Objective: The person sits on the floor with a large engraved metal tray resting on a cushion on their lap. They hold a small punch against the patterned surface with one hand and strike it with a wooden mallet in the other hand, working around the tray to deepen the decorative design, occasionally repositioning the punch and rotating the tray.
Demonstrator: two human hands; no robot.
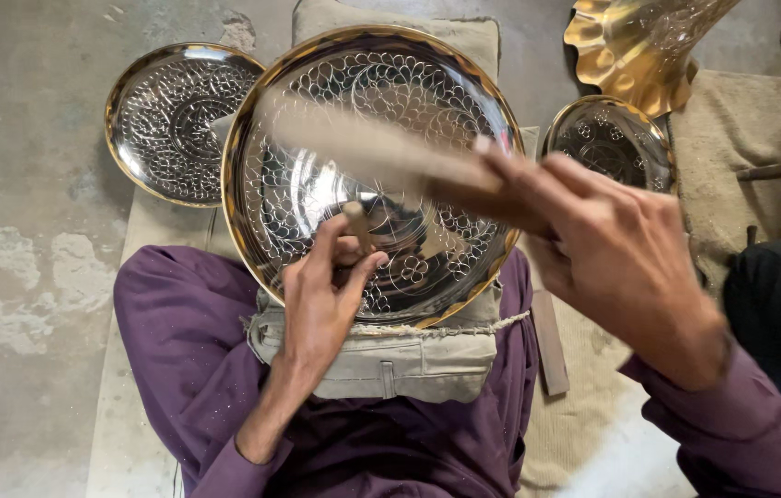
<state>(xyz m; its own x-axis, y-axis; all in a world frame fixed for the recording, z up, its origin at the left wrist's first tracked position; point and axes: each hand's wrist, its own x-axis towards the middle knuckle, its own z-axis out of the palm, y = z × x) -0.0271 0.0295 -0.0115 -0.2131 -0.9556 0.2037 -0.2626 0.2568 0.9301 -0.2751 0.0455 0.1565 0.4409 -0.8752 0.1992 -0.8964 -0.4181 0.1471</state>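
1. The left hand (326,295) is pinching a short chisel (356,226) against the engraved brass plate (317,184), which is resting on the padded lap.
2. The right hand (621,258) is gripping a blurred wooden mallet (381,152) above the plate.

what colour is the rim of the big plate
Golden brass on the big plate, around a silvery engraved middle; head view.

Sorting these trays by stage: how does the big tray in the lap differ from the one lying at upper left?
The big tray is larger and propped tilted on a pad; the upper-left tray lies flat on the floor. The left hand holds a punch to the big tray; nothing touches the other. Both are round, shiny, gold-rimmed and patterned.
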